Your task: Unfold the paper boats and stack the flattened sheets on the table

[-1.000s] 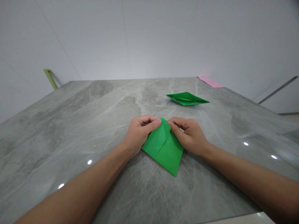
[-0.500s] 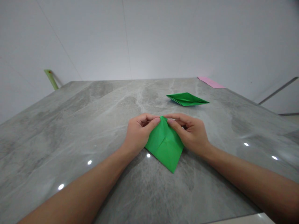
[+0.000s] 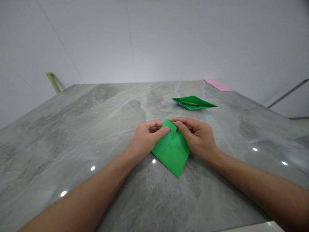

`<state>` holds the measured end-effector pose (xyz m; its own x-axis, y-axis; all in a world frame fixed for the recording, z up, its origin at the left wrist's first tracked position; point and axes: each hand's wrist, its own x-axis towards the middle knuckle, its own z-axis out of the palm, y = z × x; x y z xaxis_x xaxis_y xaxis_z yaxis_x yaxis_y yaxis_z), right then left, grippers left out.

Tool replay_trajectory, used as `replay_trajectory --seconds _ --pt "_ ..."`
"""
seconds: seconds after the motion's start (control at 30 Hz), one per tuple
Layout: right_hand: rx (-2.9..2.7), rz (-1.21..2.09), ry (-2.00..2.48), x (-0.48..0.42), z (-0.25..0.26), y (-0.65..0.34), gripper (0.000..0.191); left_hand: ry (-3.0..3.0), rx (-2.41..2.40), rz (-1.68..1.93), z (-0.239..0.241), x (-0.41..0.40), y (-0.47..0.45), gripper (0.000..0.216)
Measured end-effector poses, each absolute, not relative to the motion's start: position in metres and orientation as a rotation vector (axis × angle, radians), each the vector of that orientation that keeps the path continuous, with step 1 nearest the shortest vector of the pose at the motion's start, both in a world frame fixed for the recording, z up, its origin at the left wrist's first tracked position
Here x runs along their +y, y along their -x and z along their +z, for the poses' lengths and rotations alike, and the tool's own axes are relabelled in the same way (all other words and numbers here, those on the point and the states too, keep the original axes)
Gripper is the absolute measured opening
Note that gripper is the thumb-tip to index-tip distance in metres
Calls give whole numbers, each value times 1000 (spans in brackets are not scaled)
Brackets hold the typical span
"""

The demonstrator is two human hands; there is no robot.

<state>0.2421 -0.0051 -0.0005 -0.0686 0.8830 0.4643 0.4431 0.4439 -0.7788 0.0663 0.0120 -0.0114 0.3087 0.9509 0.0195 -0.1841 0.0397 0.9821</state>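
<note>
A bright green sheet of folded paper (image 3: 172, 154), diamond-shaped with crease lines, is between my hands, one corner pointing toward me. My left hand (image 3: 147, 137) grips its upper left edge, thumb lying on top and fingers behind. On the upper right edge my right hand (image 3: 199, 135) pinches the paper with thumb and forefinger near the far corner. The undersides of the paper and some fingertips are hidden. Beyond my right hand lies another green folded paper piece (image 3: 194, 103), long and pointed at both ends.
The grey marbled table (image 3: 101, 112) reaches back to a white wall (image 3: 96, 38). A pink paper strip (image 3: 218, 85) lies at the far right edge. At the far left, a light green strip-like object (image 3: 53, 82) leans by the wall.
My left thumb has slid right and a little toward me across the paper. The far corner, narrow and bunched before, now looks flatter and wider. My right hand has barely moved.
</note>
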Motion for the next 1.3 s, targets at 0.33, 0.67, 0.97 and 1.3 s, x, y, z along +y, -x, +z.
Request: replay_trajectory --seconds 0.33,0.67,0.97,1.3 --pt "-1662 787 1252 3 -6 -245 27 -1449 1093 1229 -14 21 -61 35" --pt "-2134 86 1709 24 -33 -249 35 -2639 1170 281 -23 -12 -69 62" --pt "-2304 -83 1865 16 -39 -247 58 -2661 1307 146 -22 -17 -68 81" --pt "-2565 30 1628 1 -33 -246 60 -2563 1359 132 -21 -19 -66 113"
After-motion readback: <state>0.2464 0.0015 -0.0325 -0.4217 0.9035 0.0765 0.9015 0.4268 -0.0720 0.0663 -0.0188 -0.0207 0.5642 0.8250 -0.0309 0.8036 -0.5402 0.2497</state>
